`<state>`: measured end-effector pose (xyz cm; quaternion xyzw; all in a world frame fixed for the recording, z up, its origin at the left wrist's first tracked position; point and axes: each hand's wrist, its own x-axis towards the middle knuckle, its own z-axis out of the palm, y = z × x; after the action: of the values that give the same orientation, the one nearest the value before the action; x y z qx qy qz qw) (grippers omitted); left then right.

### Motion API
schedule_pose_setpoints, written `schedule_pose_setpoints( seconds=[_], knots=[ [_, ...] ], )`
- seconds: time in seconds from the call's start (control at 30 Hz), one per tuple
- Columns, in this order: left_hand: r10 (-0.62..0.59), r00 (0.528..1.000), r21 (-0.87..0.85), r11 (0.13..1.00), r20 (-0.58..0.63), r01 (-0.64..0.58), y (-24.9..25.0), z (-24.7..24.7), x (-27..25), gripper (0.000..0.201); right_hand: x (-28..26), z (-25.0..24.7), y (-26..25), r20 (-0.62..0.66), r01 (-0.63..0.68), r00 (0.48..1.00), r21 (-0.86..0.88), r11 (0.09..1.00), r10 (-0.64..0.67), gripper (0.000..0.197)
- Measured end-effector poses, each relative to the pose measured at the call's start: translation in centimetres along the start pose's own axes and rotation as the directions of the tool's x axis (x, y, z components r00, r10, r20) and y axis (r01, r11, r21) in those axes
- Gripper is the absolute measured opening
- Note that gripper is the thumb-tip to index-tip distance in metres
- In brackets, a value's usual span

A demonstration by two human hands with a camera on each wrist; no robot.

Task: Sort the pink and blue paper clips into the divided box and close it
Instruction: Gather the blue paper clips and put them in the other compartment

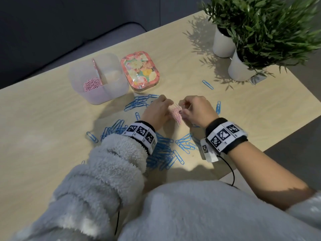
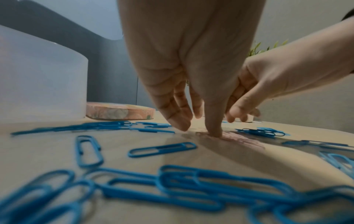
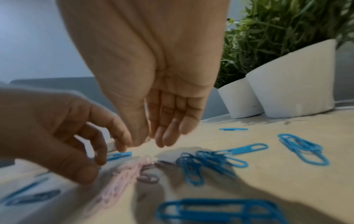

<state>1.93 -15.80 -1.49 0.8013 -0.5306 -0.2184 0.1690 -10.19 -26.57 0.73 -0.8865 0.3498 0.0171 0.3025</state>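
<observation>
**Inspector:** At table centre, what do you record for the hands?

**Operator:** I see both hands low over a small cluster of pink paper clips (image 1: 175,113) lying on the table (image 1: 52,119). On the left hand (image 1: 156,112) the fingers point down and are only loosely bent; the left wrist view shows one fingertip (image 2: 215,133) pressing the table at the edge of the pink cluster. I cannot see it gripping any clip. The right hand (image 1: 195,110) has thumb and fingertips drawn together just above the pink clips. Whether a clip sits between them I cannot tell; that part is blurred.

**Inspector:** And around the hands?

**Operator:** Blue paper clips (image 1: 161,153) lie scattered on all sides, thickest by the wrists, with a group (image 1: 137,103) between the left hand and the box. One single blue clip (image 1: 207,84) lies apart, towards the plants.

**Inspector:** The box?

**Operator:** The translucent divided box (image 1: 111,94) stands open, beyond the left hand. Its left compartment holds a heap of pink clips (image 1: 92,85); I see no clips in the other. The floral lid (image 1: 140,71) lies flat on the table just beside the box, on its right.

**Inspector:** Anything further?

**Operator:** Two potted plants in white pots (image 1: 240,66) stand at the far right corner.
</observation>
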Motion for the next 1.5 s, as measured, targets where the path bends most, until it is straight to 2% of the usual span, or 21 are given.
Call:
schedule_pose_setpoints(
  seconds=[0.07,0.13,0.2,0.27,0.43,0.6,0.8,0.9,0.97,1.0,1.03,1.13,1.23,1.3,1.37,1.4,1.5],
  knots=[
    [0.04,0.997,0.021,0.999,0.061,-0.041,-0.4,-0.3,0.4,0.049,-0.4,0.2,-0.2,0.02,-0.05,0.999,0.039,0.998,0.05,0.02],
    [0.123,0.981,0.114,0.983,0.152,-0.141,-0.4,-0.3,1.0,0.05,-0.7,0.9,-0.7,0.039,-0.07,0.997,0.005,0.998,0.07,0.027],
    [0.19,0.958,0.204,0.951,0.215,-0.234,0.0,-0.3,1.4,0.042,-0.7,1.9,-1.2,0.04,-0.084,0.996,-0.044,0.995,0.086,0.025],
    [0.22,0.951,0.231,0.935,0.216,-0.269,0.2,-0.4,1.6,0.035,-0.6,2.4,-1.5,0.026,-0.099,0.995,-0.067,0.993,0.101,0.031],
    [0.156,0.972,0.219,0.956,0.176,-0.194,0.3,-0.4,1.1,0.031,-0.9,2.7,-1.7,0.004,-0.085,0.996,-0.118,0.989,0.086,0.022],
    [0.121,0.98,0.213,0.965,0.161,-0.154,0.1,0.0,0.9,0.022,-1.4,2.6,-1.9,0.01,0.019,1.0,-0.284,0.959,-0.017,0.022],
    [0.147,0.972,0.311,0.929,0.183,-0.199,0.5,0.0,0.4,0.019,-1.7,2.9,-1.9,0.092,0.126,0.991,-0.486,0.865,-0.093,0.026],
    [0.101,0.977,0.339,0.927,0.19,-0.162,0.0,-0.3,0.2,0.02,-1.5,2.7,-1.9,0.139,0.168,0.984,-0.497,0.851,-0.113,0.032],
    [0.073,0.978,0.314,0.94,0.196,-0.133,-0.3,-0.6,0.0,0.019,-1.5,2.6,-1.9,0.184,0.21,0.974,-0.488,0.848,-0.135,0.051],
    [0.062,0.978,0.303,0.945,0.199,-0.122,-0.3,-0.8,-0.1,0.018,-1.4,2.5,-1.9,0.196,0.218,0.971,-0.484,0.848,-0.138,0.05],
    [0.053,0.98,0.289,0.951,0.192,-0.108,-0.3,-0.9,-0.2,0.017,-1.2,2.5,-1.8,0.197,0.214,0.971,-0.471,0.856,-0.134,0.041],
    [0.01,0.994,0.153,0.988,0.109,-0.027,-0.4,-1.5,-0.6,0.019,-0.4,2.3,-1.1,0.163,0.148,0.982,-0.309,0.94,-0.101,0.022],
    [-0.063,0.989,-0.064,0.996,-0.13,0.055,-1.4,-3.8,-1.5,0.017,0.3,1.2,-0.7,0.114,0.045,0.993,-0.089,0.995,-0.035,0.013],
    [-0.119,0.935,-0.133,0.988,-0.334,0.078,-2.9,-6.4,-2.2,0.016,1.1,0.2,-1.2,0.081,0.027,0.996,0.011,1.0,-0.027,0.011],
    [-0.163,0.857,-0.195,0.978,-0.489,0.075,-5.0,-9.1,-2.9,0.019,2.1,-0.7,-2.4,0.066,0.032,0.997,0.098,0.995,-0.038,0.008],
    [-0.211,0.822,-0.243,0.966,-0.528,0.092,-6.0,-10.3,-3.3,0.021,2.7,-1.1,-3.2,0.077,0.042,0.996,0.149,0.988,-0.053,0.009],
    [-0.403,0.741,-0.36,0.904,-0.537,0.231,-8.6,-12.9,-3.6,0.024,4.6,-2.0,-5.7,0.119,0.051,0.989,0.309,0.95,-0.092,0.027]
  ],
)
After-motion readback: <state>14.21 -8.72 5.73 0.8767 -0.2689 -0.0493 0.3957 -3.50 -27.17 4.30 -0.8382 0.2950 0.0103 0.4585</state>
